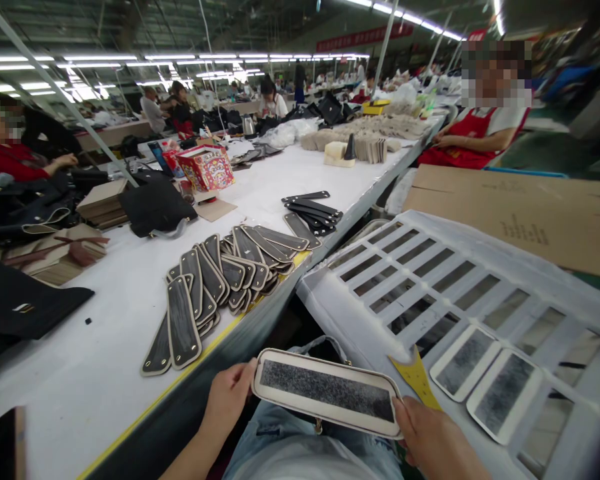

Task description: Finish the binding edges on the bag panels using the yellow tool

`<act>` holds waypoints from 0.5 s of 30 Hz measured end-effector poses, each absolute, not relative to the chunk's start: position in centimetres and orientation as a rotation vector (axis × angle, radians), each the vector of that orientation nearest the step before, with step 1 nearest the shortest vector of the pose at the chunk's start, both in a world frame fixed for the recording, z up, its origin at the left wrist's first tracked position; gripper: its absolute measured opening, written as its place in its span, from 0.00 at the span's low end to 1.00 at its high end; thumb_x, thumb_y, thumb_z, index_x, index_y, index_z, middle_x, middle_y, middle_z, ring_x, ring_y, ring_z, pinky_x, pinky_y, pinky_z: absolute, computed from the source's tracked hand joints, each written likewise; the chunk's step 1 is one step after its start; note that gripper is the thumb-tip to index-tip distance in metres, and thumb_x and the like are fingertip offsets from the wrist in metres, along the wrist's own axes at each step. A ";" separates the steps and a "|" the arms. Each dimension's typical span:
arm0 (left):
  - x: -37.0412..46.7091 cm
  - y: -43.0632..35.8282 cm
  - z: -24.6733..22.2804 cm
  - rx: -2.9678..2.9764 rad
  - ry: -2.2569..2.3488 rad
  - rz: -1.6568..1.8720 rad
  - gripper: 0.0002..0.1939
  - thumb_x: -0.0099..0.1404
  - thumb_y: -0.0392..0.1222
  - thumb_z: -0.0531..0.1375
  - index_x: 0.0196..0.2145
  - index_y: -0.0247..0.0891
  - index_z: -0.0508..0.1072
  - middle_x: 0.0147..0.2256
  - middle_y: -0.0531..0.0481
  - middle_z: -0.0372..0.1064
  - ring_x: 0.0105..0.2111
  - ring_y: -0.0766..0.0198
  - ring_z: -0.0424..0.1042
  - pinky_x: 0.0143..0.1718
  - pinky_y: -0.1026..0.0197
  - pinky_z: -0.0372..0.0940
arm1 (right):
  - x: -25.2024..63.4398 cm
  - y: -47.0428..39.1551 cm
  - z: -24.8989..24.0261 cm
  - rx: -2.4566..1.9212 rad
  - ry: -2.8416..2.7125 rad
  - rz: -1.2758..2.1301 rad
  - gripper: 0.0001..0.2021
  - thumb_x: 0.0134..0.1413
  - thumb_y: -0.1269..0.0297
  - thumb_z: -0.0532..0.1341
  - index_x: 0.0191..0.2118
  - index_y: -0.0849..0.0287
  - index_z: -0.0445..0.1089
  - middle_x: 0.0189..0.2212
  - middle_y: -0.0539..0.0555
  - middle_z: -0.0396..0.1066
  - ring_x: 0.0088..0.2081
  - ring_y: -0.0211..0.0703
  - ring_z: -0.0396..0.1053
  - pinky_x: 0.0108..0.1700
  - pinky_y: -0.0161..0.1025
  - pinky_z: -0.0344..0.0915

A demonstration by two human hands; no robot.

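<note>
Long panel [325, 387] held over my lap, between the counter [105, 333] and the white slatted rack [353, 300]. Pale border, dark speckled middle facing up. My left fingers [247, 380] pinch one end; my right fingers [404, 417] grip the other. Both closed on it, neither free.

Progress, my reading: one piece mid-handling. Two panels [503, 397] of similar make lie side by side on the rack, dark middles up, near my right. On the counter, a large heap of edged strips [184, 320], dark-faced with metal studs at the ends, overlapping and fanned along the yellow edge. By count, most pieces sit there; whether finished or waiting, I cannot tell. Beyond the heap, a smaller stack of black strips [313, 212], pale edging not seen on them.

Containers: red patterned box [207, 167] standing on the counter, contents hidden from this angle. Metal kettle [249, 127] farther back, inside not visible. Through the rack's slots, dark shapes underneath, too unclear to name. A yellow piece [417, 380] lies on the rack's near side, just beside my right fingers. Cardboard [520, 207] lies flat past the rack.
</note>
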State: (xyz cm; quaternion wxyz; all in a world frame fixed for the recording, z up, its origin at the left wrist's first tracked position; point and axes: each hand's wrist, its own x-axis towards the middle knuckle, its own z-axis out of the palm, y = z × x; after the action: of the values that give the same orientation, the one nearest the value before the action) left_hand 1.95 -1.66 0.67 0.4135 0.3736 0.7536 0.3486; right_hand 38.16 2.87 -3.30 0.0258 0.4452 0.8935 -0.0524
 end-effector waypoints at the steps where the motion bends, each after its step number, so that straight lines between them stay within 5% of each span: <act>1: 1.8 -1.8 0.3 0.775 1.800 0.962 0.25 0.60 0.61 0.55 0.29 0.34 0.74 0.27 0.49 0.72 0.30 0.59 0.70 0.36 0.61 0.65 | 38.1 2.9 -3.3 1.320 2.746 -0.110 0.21 0.38 0.82 0.56 0.42 0.62 0.71 0.30 0.57 0.72 0.27 0.46 0.70 0.27 0.36 0.64; 7: 0.4 -1.2 -1.0 0.506 1.457 1.027 0.19 0.54 0.53 0.65 0.25 0.36 0.65 0.25 0.55 0.66 0.27 0.67 0.66 0.32 0.63 0.65 | 38.6 2.8 -4.2 1.091 2.738 0.187 0.25 0.37 0.83 0.57 0.46 0.65 0.69 0.30 0.58 0.71 0.25 0.47 0.69 0.23 0.38 0.62; 15: 0.2 1.9 0.0 1.258 1.890 0.546 0.02 0.54 0.37 0.52 0.25 0.38 0.64 0.23 0.57 0.61 0.27 0.66 0.63 0.28 0.65 0.57 | 39.0 2.9 -4.5 1.120 2.835 0.108 0.24 0.35 0.82 0.58 0.44 0.62 0.69 0.28 0.55 0.70 0.23 0.44 0.68 0.22 0.37 0.59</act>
State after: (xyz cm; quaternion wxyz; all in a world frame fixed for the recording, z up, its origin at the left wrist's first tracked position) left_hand 0.25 1.85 0.04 0.3923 0.4956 0.7445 0.2150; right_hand 38.96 2.92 -4.46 0.0460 0.3668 0.9285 0.0354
